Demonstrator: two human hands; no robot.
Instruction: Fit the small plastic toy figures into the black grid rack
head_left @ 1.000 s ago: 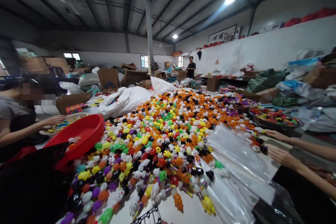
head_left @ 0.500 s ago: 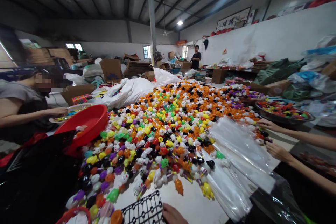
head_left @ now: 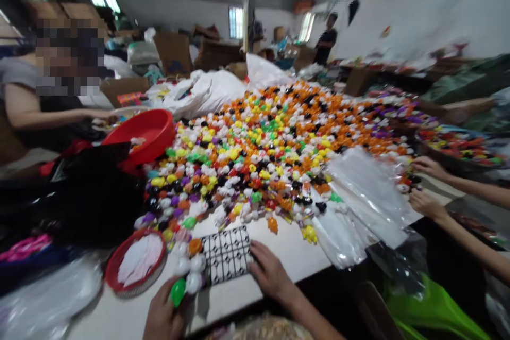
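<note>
Head view, seen from my remote station: a black grid (head_left: 226, 253) lies at the lower centre of the frame on a white table (head_left: 297, 255). My right hand (head_left: 273, 272) touches the grid's right edge; I cannot tell whether its fingers pinch it. My left hand (head_left: 164, 312), at the bottom left of centre, is closed on a green piece (head_left: 178, 291), apart from the right hand. Beside the grid's left edge I see white pieces (head_left: 197, 262), with an orange piece (head_left: 195, 246) above them. A red basket (head_left: 110, 272) stands at lower left. A pile of small coloured pieces (head_left: 271, 154) fills the middle, bordered by a red basin (head_left: 153, 130) at left and clear plastic bags (head_left: 366, 196) at right. A co-worker's hands (head_left: 426, 203) occupy the right edge.
</note>
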